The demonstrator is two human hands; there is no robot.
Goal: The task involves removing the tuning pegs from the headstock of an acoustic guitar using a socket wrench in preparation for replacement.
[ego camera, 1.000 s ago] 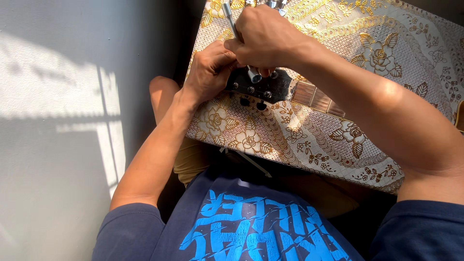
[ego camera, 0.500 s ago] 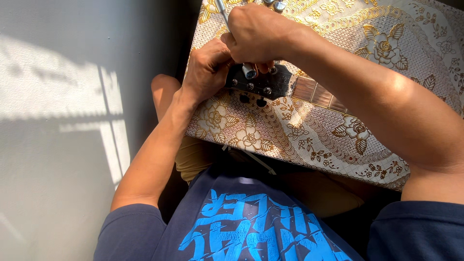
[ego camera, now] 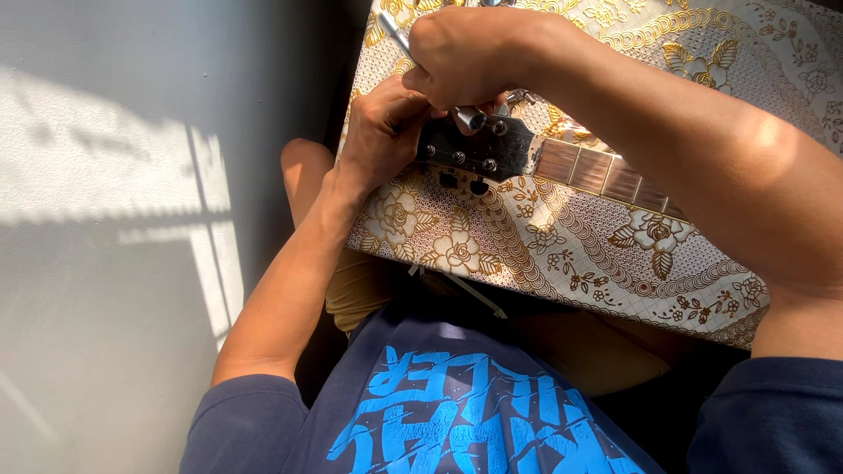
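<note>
A guitar's dark headstock (ego camera: 479, 147) with round metal tuning posts lies on a table under a gold floral cloth (ego camera: 562, 246); its fretted neck (ego camera: 606, 175) runs off to the right beneath my forearm. My left hand (ego camera: 378, 132) clasps the headstock's left end. My right hand (ego camera: 470, 53) is closed on a metal tool (ego camera: 470, 117) whose silver tip points down at the headstock's upper posts. A thin shaft (ego camera: 392, 31) sticks out up-left of that hand.
A pale wall with sunlit patches (ego camera: 123, 219) fills the left side. My knees and tan shorts (ego camera: 369, 281) sit under the table edge, with a navy printed shirt (ego camera: 465, 412) at the bottom. A white cord (ego camera: 470, 294) hangs below the cloth.
My right hand with the tool has shifted slightly up and right over the headstock. The left hand keeps its grip.
</note>
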